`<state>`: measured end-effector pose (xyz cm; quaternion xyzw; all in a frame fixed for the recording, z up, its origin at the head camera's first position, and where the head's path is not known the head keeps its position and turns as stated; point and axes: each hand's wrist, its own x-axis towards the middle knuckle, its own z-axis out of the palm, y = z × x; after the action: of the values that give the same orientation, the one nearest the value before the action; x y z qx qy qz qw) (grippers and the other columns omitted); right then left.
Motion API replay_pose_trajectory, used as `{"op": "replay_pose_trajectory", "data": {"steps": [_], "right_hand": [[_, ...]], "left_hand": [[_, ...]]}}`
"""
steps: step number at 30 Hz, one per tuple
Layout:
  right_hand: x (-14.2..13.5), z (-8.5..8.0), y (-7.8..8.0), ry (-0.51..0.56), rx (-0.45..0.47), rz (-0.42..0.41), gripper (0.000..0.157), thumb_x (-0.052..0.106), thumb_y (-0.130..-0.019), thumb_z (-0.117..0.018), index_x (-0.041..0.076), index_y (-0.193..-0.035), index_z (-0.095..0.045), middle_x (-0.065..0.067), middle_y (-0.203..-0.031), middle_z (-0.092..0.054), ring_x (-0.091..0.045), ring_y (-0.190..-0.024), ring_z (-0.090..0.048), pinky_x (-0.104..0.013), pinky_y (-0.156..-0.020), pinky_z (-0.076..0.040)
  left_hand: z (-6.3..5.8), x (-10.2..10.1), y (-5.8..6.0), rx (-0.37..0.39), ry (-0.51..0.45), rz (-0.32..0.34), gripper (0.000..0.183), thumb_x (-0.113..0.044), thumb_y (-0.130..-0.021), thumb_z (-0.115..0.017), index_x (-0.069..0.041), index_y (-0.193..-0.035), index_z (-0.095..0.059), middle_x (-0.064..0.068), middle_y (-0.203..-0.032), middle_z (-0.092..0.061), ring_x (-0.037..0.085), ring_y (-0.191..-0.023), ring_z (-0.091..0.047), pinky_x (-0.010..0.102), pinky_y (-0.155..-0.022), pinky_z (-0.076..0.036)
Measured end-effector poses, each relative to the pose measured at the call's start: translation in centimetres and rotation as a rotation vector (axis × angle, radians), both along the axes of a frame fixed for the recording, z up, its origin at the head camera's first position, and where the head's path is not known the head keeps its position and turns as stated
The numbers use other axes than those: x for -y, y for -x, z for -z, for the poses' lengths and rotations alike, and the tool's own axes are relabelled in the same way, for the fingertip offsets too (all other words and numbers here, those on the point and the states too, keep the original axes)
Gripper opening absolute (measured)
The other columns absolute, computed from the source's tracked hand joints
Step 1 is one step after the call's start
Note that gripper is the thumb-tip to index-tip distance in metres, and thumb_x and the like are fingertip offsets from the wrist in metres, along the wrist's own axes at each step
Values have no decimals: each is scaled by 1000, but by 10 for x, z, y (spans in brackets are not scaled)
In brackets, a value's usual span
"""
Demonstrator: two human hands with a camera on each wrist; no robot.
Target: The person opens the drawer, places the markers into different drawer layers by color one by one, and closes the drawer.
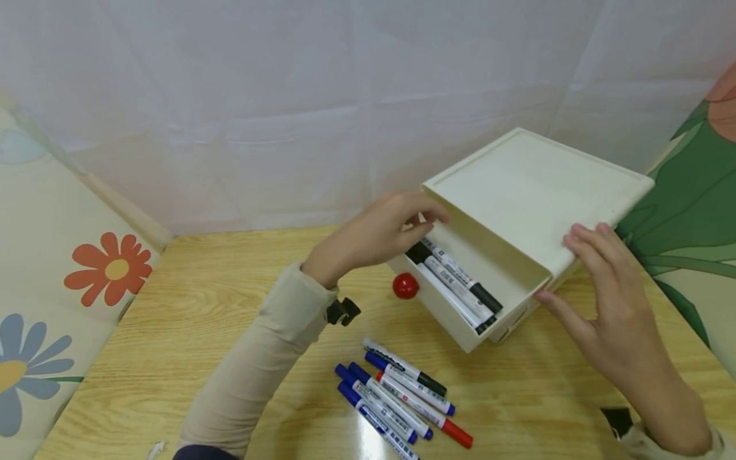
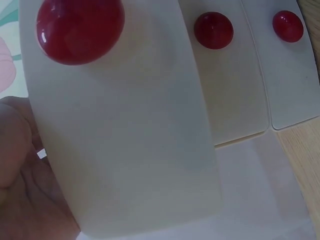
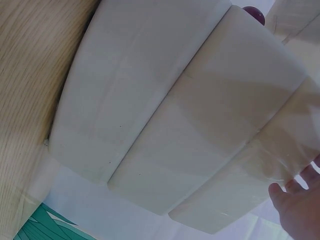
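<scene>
Markers (image 1: pixel 455 273) inside drawer (image 1: pixel 443 316), just beside left hand (image 1: pixel 382 230) at drawer's left end, fingers bent, hold unclear on my feed; right hand (image 1: pixel 612 306) spread, touching cabinet (image 1: pixel 535 191) past drawer's right end.

Both sleeves (image 1: pixel 259 364) are beige; a small black attachment (image 1: pixel 343 312) sits at each cuff (image 1: pixel 303 291), and navy cloth (image 1: pixel 204 453) meets the left sleeve.

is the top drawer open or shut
Open. The top drawer juts out from the white cabinet, with markers visible inside; the left wrist view shows two lower drawers set back.
</scene>
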<state>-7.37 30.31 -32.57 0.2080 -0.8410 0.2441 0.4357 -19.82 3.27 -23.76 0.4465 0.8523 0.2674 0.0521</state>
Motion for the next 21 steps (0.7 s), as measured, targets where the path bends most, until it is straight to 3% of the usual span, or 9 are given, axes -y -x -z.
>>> {"op": "replay_pose_trajectory", "data": {"steps": [12,21], "right_hand": [[0,0,0,3,1,1,83,61,-94,-50,-15,-129,-51,-34,-133,-50,-36,-145,-35,-38,-125,-23],[0,-1,2,3,-3,7,82,60,-94,-50,-15,-128,-52,-34,-132,-51,-36,-144,-36,-38,-125,-23]], "left_hand": [[4,12,-4,28,-205,89,27,-4,-98,-56,-3,-124,-64,9,-122,-68,13,-103,-63,20,-95,-50],[3,24,-14,50,-328,96,27,-7,-99,-57,-2,-126,-63,12,-123,-68,16,-106,-64,23,-97,-51]]}}
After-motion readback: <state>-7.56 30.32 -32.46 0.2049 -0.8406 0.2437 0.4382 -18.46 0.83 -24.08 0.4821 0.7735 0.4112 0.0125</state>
